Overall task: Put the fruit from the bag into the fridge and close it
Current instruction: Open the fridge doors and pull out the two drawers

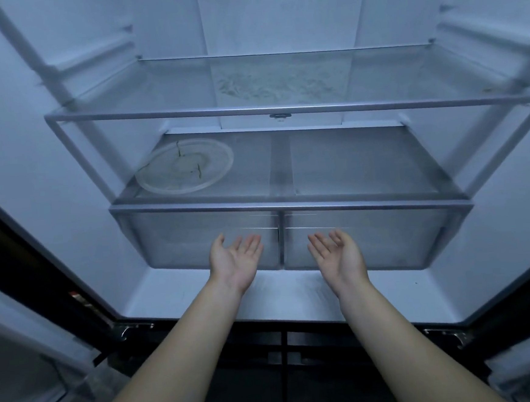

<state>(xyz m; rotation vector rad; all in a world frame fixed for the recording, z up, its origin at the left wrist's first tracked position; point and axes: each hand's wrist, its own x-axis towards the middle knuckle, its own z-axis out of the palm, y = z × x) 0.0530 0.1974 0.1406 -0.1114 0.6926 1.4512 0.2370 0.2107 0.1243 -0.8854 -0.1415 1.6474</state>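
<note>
Both forearms reach in from the bottom, left hand (235,262) and right hand (337,255) palm-up and level, fingers (245,245) loose, holding nothing. Each sits just in front of a crisper drawer: left drawer (194,247), right drawer (393,238). Fridge (64,159) is wide open, with no fruit or bag in view. Glass plate (185,167) is on the shelf above.

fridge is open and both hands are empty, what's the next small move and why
Probably reach under the drawer fronts and pull. The left hand and right hand are empty, palms up, just in front of the two shut crisper drawers; no fruit or bag is in view.
</note>
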